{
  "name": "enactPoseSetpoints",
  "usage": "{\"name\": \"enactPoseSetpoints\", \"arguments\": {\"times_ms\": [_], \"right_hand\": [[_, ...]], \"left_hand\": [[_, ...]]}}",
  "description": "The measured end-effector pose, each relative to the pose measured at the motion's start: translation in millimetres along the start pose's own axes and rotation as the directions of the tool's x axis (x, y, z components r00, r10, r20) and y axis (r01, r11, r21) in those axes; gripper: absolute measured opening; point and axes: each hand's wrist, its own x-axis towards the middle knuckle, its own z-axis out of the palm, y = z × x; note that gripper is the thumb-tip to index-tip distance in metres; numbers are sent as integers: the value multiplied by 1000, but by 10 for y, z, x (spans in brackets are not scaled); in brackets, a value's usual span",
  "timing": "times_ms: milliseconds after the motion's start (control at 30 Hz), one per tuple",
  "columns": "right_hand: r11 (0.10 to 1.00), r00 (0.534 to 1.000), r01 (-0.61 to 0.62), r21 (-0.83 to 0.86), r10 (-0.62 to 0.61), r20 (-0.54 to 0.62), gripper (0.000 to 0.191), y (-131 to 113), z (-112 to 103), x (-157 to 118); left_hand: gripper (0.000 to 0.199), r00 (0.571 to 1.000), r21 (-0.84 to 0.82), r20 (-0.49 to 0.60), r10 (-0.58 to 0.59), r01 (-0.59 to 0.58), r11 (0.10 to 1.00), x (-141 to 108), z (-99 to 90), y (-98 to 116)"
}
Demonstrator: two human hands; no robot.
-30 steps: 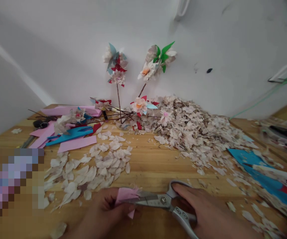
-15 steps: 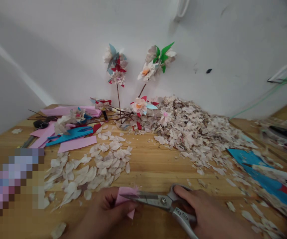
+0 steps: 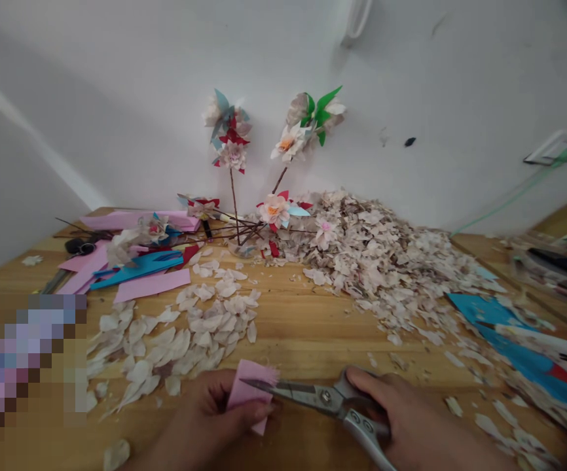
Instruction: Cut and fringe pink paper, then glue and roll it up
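Note:
Near the front middle of the table, my left hand (image 3: 222, 412) pinches a small piece of pink paper (image 3: 249, 381) between thumb and fingers. The right edge of the paper is cut into a fine fringe. My right hand (image 3: 399, 415) is closed on the handles of metal scissors (image 3: 327, 397), whose blades point left. Their tips lie over the upper part of the pink paper; whether the blades grip it I cannot tell.
Loose pale petals (image 3: 219, 317) lie left of centre, and a large petal heap (image 3: 376, 242) rests by the wall. Handmade flowers (image 3: 291, 140) stand behind. Pink strips (image 3: 153, 284) and blue paper (image 3: 139, 268) lie left; more blue paper (image 3: 492, 311) is at right.
The pink paper sits slightly higher and more of it shows. The scissor tips have moved from its middle toward its upper part, and the blades look more closed.

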Motion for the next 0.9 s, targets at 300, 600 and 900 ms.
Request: {"name": "enactPoseSetpoints", "arguments": {"times_ms": [300,600,900], "right_hand": [[1000,1000,14,0,-14,-7,40,-32,-30,-5],[998,996,61,-23,-62,-58,64,2,-31,-36],[996,995,84,-25,-85,-60,54,-86,-73,-44]], "left_hand": [[16,1000,24,-27,-14,14,1000,-10,12,65],[8,999,1,-49,11,-11,1000,-32,21,85],[13,998,80,-46,33,-29,996,-29,18,122]]}}
